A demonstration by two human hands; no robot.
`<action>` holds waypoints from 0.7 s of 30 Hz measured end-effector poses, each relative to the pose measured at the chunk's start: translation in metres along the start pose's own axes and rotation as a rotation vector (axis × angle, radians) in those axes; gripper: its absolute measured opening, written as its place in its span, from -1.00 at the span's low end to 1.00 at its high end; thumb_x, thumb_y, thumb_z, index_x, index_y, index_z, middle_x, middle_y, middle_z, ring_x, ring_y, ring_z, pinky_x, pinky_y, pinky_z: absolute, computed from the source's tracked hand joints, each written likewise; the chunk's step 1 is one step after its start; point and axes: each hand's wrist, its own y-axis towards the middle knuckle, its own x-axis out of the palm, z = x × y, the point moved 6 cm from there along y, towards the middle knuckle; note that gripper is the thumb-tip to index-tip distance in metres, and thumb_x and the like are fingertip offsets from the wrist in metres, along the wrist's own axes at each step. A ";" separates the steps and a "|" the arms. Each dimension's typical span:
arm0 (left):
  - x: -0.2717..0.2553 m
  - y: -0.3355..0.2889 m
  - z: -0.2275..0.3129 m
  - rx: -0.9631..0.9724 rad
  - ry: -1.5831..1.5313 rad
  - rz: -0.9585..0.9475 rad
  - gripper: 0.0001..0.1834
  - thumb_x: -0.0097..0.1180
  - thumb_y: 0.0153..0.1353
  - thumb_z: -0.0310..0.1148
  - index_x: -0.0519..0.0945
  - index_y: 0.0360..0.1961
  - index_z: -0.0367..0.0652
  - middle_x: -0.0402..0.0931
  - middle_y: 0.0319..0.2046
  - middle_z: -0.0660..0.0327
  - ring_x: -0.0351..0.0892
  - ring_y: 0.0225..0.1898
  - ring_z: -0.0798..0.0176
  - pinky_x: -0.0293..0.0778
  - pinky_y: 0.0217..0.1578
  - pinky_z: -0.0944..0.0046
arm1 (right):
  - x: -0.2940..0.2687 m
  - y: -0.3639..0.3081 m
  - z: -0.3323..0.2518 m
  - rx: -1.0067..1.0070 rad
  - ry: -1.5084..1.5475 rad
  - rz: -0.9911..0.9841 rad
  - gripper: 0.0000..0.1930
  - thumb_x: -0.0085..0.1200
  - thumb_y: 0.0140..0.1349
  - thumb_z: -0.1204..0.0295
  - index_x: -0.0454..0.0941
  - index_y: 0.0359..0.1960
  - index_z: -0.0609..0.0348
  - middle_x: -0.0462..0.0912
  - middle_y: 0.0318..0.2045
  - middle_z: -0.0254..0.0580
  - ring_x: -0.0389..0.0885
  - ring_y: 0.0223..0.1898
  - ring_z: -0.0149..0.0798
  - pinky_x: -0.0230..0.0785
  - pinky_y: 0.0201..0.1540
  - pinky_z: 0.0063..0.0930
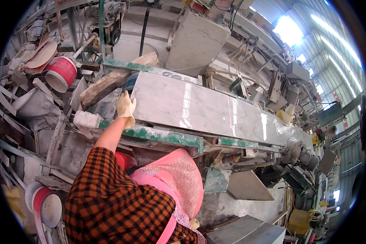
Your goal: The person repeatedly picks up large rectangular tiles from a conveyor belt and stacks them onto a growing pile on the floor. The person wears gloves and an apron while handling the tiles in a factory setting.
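My left hand (126, 107), in a cream rubber glove, reaches out to the near left end of a long polished stone slab (207, 103). Its fingers are stretched and slightly apart at the slab's end edge; I cannot tell how firmly they touch it. Grey-white and wet-looking, the slab lies flat along a green-edged machine bed (162, 136). A small cream patch, possibly my gloved right hand (194, 223), shows beside my pink apron (179, 175). Its fingers are hidden.
A rough timber beam (103, 88) lies beyond my left hand. Red-and-white drums (62, 74) stand at the left. Below the bed leans a stone offcut (248, 185), with grey slabs (246, 232) nearer. Motors and machinery (301, 154) crowd the right end.
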 end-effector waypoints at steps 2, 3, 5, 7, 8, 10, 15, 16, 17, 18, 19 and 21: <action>0.012 0.006 -0.005 -0.053 0.016 0.006 -0.42 0.09 0.15 -0.07 0.46 0.06 -0.31 0.53 -0.10 -0.09 0.53 -0.05 -0.09 0.46 -0.05 0.01 | -0.004 -0.003 0.000 0.008 -0.010 0.036 -0.68 -0.14 0.11 0.39 0.55 -0.42 0.51 0.63 -0.49 0.10 0.53 -0.44 -0.10 0.36 -0.31 -0.22; 0.015 0.008 -0.008 -0.081 0.026 0.009 -0.42 0.07 0.16 -0.05 0.46 0.06 -0.31 0.53 -0.11 -0.09 0.53 -0.06 -0.10 0.46 -0.06 0.01 | -0.006 -0.005 0.000 0.013 -0.015 0.045 -0.68 -0.14 0.11 0.40 0.54 -0.42 0.51 0.63 -0.49 0.10 0.54 -0.44 -0.09 0.36 -0.30 -0.22; 0.023 0.006 -0.009 -0.109 0.059 -0.019 -0.43 -0.01 0.21 -0.02 0.47 0.04 -0.30 0.54 -0.12 -0.07 0.53 -0.08 -0.09 0.45 -0.06 0.01 | -0.011 -0.008 -0.002 0.016 -0.022 0.063 -0.68 -0.14 0.11 0.40 0.54 -0.40 0.52 0.63 -0.48 0.11 0.54 -0.42 -0.08 0.36 -0.29 -0.21; 0.024 -0.001 0.001 -0.076 0.074 0.036 -0.46 -0.04 0.24 -0.02 0.48 0.02 -0.30 0.54 -0.15 -0.07 0.54 -0.09 -0.08 0.45 -0.07 0.01 | -0.018 -0.014 -0.001 0.030 -0.022 0.085 -0.68 -0.14 0.11 0.41 0.54 -0.39 0.52 0.62 -0.47 0.12 0.54 -0.41 -0.07 0.36 -0.28 -0.21; 0.021 -0.007 0.005 -0.062 0.075 0.086 -0.51 -0.09 0.27 -0.07 0.50 -0.02 -0.29 0.55 -0.16 -0.07 0.54 -0.10 -0.08 0.45 -0.09 0.01 | -0.022 -0.018 0.001 0.038 -0.023 0.097 -0.68 -0.14 0.10 0.41 0.53 -0.39 0.53 0.62 -0.46 0.13 0.54 -0.41 -0.06 0.36 -0.27 -0.21; 0.015 -0.007 0.010 -0.093 0.076 0.084 -0.54 -0.10 0.28 -0.08 0.50 -0.06 -0.29 0.54 -0.17 -0.08 0.54 -0.10 -0.09 0.45 -0.09 0.00 | -0.035 -0.025 0.002 0.056 -0.017 0.124 -0.68 -0.14 0.10 0.41 0.53 -0.38 0.53 0.62 -0.45 0.14 0.54 -0.39 -0.05 0.36 -0.26 -0.21; 0.017 -0.006 0.005 -0.110 0.019 0.072 -0.55 -0.15 0.30 -0.11 0.50 -0.09 -0.32 0.54 -0.17 -0.12 0.53 -0.10 -0.15 0.44 -0.07 -0.03 | -0.056 -0.045 0.011 0.092 0.007 0.181 -0.68 -0.15 0.09 0.42 0.52 -0.35 0.54 0.62 -0.43 0.17 0.54 -0.36 -0.02 0.36 -0.23 -0.20; 0.017 -0.004 0.004 -0.114 0.010 0.050 -0.54 -0.15 0.30 -0.10 0.50 -0.07 -0.32 0.54 -0.16 -0.12 0.53 -0.09 -0.16 0.44 -0.06 -0.03 | -0.060 -0.051 0.014 0.103 0.019 0.195 -0.68 -0.15 0.09 0.43 0.52 -0.34 0.54 0.62 -0.42 0.17 0.55 -0.36 -0.01 0.36 -0.22 -0.20; 0.019 -0.003 0.003 -0.118 0.002 0.028 -0.53 -0.15 0.31 -0.10 0.49 -0.05 -0.33 0.54 -0.14 -0.13 0.53 -0.09 -0.17 0.43 -0.05 -0.03 | -0.063 -0.056 0.017 0.113 0.026 0.207 -0.68 -0.15 0.09 0.43 0.52 -0.33 0.55 0.62 -0.42 0.18 0.55 -0.35 -0.01 0.36 -0.22 -0.20; 0.018 -0.002 0.002 -0.111 -0.010 0.047 -0.51 -0.15 0.32 -0.10 0.48 0.00 -0.33 0.54 -0.13 -0.16 0.52 -0.07 -0.18 0.42 -0.04 -0.04 | -0.066 -0.064 0.022 0.122 0.038 0.223 -0.67 -0.15 0.09 0.43 0.52 -0.33 0.55 0.62 -0.41 0.18 0.55 -0.34 0.00 0.36 -0.21 -0.20; 0.019 -0.002 0.001 -0.124 -0.014 0.021 -0.50 -0.16 0.32 -0.09 0.48 0.01 -0.34 0.54 -0.13 -0.18 0.52 -0.07 -0.18 0.42 -0.04 -0.04 | -0.071 -0.070 0.027 0.131 0.049 0.232 -0.67 -0.15 0.08 0.43 0.51 -0.32 0.55 0.62 -0.41 0.19 0.55 -0.34 0.01 0.36 -0.20 -0.20; 0.018 -0.001 0.001 -0.152 -0.019 -0.031 -0.49 -0.16 0.33 -0.09 0.47 0.03 -0.34 0.53 -0.13 -0.20 0.52 -0.06 -0.19 0.42 -0.03 -0.04 | -0.081 -0.082 0.036 0.145 0.066 0.264 -0.67 -0.15 0.08 0.44 0.51 -0.31 0.56 0.61 -0.40 0.20 0.55 -0.32 0.02 0.36 -0.19 -0.19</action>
